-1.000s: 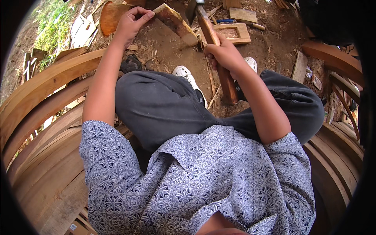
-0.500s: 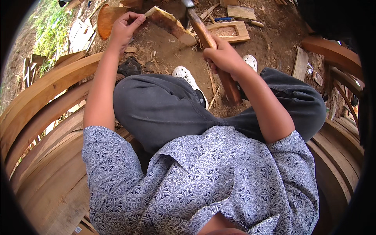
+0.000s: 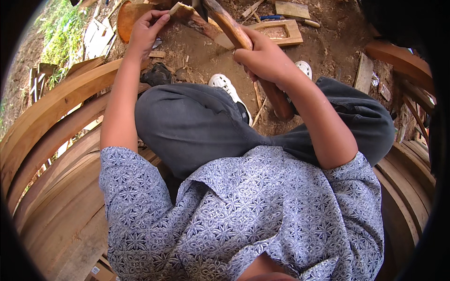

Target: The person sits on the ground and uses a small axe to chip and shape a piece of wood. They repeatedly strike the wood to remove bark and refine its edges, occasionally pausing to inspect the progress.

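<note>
Seemingly at a trimming step, the left hand (image 3: 145, 35) pinches the rough wood (image 3: 202, 28); the right hand (image 3: 268, 55) encloses the wooden-handled tool (image 3: 228, 27); striking calls for steady grip.

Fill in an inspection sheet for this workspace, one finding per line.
Surface: bare earth ground, strewn with wood chips.
Job's things: rough-edged wood piece; wooden-handled tool, its dark head at the piece, contact unclear.
Clutter: hollowed wooden block, slim blue item, pale board, dark bundle.
Left hand: pinches the wood piece's upper-left end.
Right hand: closed around the tool's handle.
Cables: nothing seen.
Surroundings: planks on both sides; grass at upper left.
</note>
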Action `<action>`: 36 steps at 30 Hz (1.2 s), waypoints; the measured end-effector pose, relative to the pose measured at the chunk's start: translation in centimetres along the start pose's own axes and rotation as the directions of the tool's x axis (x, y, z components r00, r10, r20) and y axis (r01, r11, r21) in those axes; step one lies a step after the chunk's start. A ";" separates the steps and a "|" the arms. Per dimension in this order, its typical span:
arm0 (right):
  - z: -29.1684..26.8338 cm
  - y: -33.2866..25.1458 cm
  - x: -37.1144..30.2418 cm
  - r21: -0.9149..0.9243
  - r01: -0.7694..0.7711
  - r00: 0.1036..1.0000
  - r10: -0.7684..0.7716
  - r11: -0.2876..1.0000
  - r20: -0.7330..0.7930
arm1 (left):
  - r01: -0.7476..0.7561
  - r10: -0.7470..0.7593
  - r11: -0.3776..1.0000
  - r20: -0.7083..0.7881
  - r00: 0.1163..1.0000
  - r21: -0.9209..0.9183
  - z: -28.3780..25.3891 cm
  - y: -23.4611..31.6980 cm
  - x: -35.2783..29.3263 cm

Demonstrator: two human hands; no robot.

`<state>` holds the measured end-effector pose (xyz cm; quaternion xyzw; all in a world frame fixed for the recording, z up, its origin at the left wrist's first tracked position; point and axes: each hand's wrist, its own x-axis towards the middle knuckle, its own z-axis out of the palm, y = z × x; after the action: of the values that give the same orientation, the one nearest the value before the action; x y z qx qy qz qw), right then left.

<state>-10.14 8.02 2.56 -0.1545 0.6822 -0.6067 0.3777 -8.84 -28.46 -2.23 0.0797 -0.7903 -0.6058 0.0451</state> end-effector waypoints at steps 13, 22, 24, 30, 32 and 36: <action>-0.6 0.6 0.8 0.002 0.001 1.000 -0.001 1.000 -0.026 | 0.029 -0.026 0.999 0.080 0.996 -0.038 2.1 2.4 -1.1; -1.1 2.8 2.3 0.002 0.103 0.993 -0.102 0.995 -0.062 | -0.219 0.081 0.720 0.233 0.969 0.658 3.8 5.6 -1.9; -0.9 2.4 1.9 -0.072 0.164 0.984 -0.168 0.984 -0.051 | -0.211 0.055 0.620 0.227 0.972 0.755 5.0 5.8 -2.1; -2.3 0.6 2.3 -0.202 0.059 0.997 -0.068 0.978 -0.036 | -0.318 0.148 0.312 0.284 0.947 0.895 6.6 5.9 -1.0; -2.7 -0.1 2.4 -0.218 0.000 0.997 -0.016 0.976 -0.072 | -0.322 0.140 0.305 0.293 0.946 0.896 7.6 6.3 -1.0; -4.2 -1.8 2.9 -0.437 0.018 0.993 -0.065 0.899 -0.094 | -0.304 0.110 0.289 0.284 0.953 0.908 9.1 7.0 -0.9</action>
<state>-15.43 8.68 3.27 -0.2170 0.8162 -0.4540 0.2838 -10.01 -17.84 2.17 -0.0629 -0.9977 -0.0247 0.0020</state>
